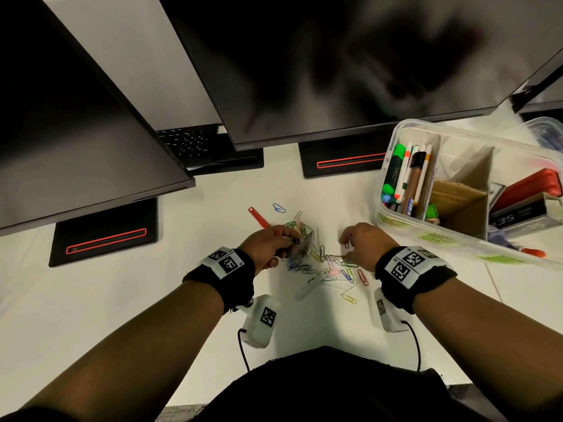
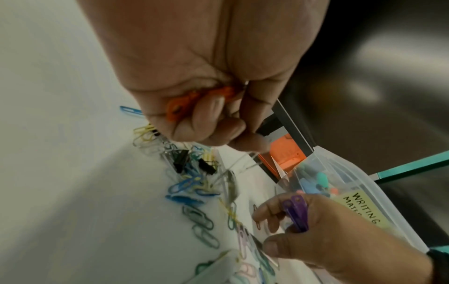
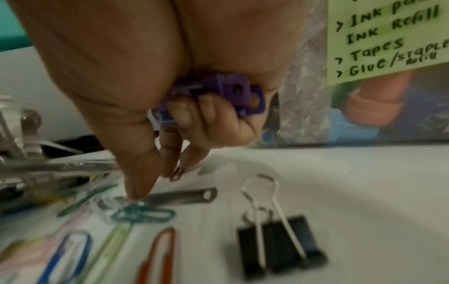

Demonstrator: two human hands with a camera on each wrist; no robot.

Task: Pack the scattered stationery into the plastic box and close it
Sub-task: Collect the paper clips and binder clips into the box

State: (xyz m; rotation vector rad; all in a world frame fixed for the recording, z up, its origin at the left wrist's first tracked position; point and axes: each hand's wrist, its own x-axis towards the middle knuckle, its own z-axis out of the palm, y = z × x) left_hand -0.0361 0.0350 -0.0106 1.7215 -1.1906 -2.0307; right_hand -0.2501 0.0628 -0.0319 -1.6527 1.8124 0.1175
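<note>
Two hands are seen over a loose scatter of coloured paper clips (image 1: 320, 263) on the white bench (image 1: 152, 300); the clips overlap and blur too much to be counted. The left hand (image 1: 268, 246) is curled round one orange plastic piece (image 2: 194, 101). The right hand (image 1: 364, 243) is closed on two purple plastic pieces (image 3: 228, 92), its thumb pressed down among the clips. One black binder clip (image 3: 277, 244) is seen plainly. One plastic box (image 1: 396, 138), lid off, stands right of the scatter, partly cut off by the frame.
</note>
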